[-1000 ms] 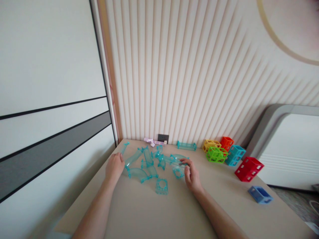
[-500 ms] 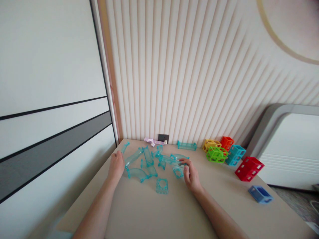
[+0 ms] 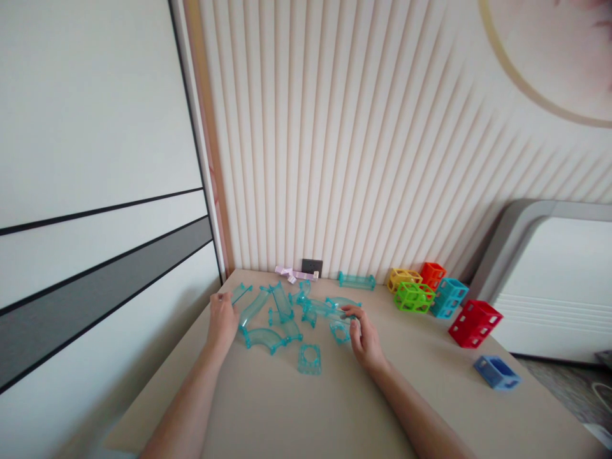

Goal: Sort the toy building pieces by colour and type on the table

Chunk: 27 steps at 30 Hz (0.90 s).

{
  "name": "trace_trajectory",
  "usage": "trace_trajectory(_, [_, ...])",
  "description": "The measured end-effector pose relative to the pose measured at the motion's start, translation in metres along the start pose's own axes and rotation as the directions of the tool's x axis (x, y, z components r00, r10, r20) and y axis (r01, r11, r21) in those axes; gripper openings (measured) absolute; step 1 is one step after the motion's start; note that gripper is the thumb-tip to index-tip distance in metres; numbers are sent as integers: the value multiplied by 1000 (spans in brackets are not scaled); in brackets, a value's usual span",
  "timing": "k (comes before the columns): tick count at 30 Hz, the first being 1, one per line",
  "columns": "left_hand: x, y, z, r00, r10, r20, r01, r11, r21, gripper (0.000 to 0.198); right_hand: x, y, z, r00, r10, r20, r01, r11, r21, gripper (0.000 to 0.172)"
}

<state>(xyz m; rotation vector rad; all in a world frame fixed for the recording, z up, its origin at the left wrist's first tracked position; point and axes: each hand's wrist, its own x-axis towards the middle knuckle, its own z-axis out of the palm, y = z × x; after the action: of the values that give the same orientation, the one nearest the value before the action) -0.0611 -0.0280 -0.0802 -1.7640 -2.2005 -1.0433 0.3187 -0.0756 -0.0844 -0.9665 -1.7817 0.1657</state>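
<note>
A see-through teal tube point(image 3: 326, 309) lies at twelve o'clock, its end in my curled right hand point(image 3: 367, 336); my left hand point(image 3: 222, 319) is half-curled, grip hidden. At eleven, the strip point(image 3: 241, 294) looks broader than before.

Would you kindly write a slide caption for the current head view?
Left hand and right hand among translucent teal pieces on a beige table, colourful blocks to the right.

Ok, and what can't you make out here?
Head view: whether the left hand grips anything; its own back hides that.
Head view: one end of a teal track, covered by the right hand.
Head view: the round wall panel, cut off by the edges.
Head view: the outlet's holes, too small.
</note>
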Motion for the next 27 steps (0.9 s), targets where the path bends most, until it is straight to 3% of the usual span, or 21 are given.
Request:
trace_trajectory(4, [3,10,-10,993,25,-118,-36,996,-85,21,1,-1,0,1000,-17,-9,17,1000,-1,17])
trace_trajectory(8, [2,30,-24,970,47,-241,-142,906,-398,25,2,-1,0,996,-71,-58,72,997,15,15])
trace_trajectory(9, [1,37,-27,977,19,-211,-124,857,-500,27,2,0,0,994,-80,-78,82,996,21,15])
trace_trajectory(11, [-2,56,-31,997,-61,-41,16,724,-690,35,1,0,-1,988,-90,-126,96,995,38,15])
trace_trajectory(15, [-10,102,-30,954,-72,293,296,409,-863,41,-1,-2,-1,960,-121,-252,145,986,80,15])
trace_trajectory(21, [-39,153,-7,861,62,505,478,245,-844,47,-1,-4,-4,951,-158,-265,183,980,72,13])
trace_trajectory(27, [-62,160,3,780,164,603,594,104,-797,45,-2,-2,-4,972,-192,-138,205,975,90,16])
